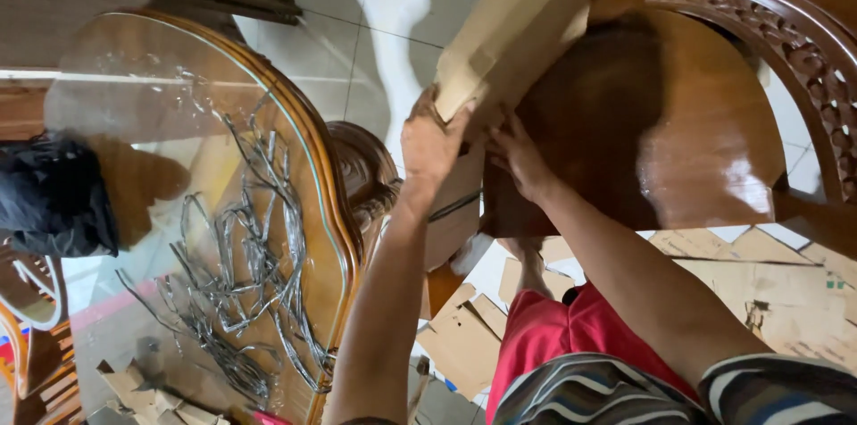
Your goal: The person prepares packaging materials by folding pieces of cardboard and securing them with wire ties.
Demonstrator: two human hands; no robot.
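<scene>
Cardboard, a long flat brown piece [513, 28], slants from the middle of the frame up toward the top centre, its lower end resting at the edge of a glossy dark brown wooden chair seat [661, 135] that fills the upper right. The left hand [431, 144] is closed around the lower end of this piece, fingers curled over its edge. The right hand [516, 157] lies just beside it, fingers spread and pressed against the chair seat and the cardboard's underside; whether it actually grips anything cannot be told. A carved wooden chair back [803, 59] curves along the far right of the frame.

At left, a glass-topped counter with a wooden rim [332, 202] carries a tangle of thin silvery strips [241, 273], with small cardboard scraps [147, 394] at its lower left end. A dark bundle of cloth [54, 197] sits at the left edge. White floor tiles [384, 41] show between counter and chair. More flattened cardboard pieces [759, 287] lie on the floor at lower right and lower centre. Red shorts [558, 336] and a striped shirt [625, 394] of the person show along the bottom.
</scene>
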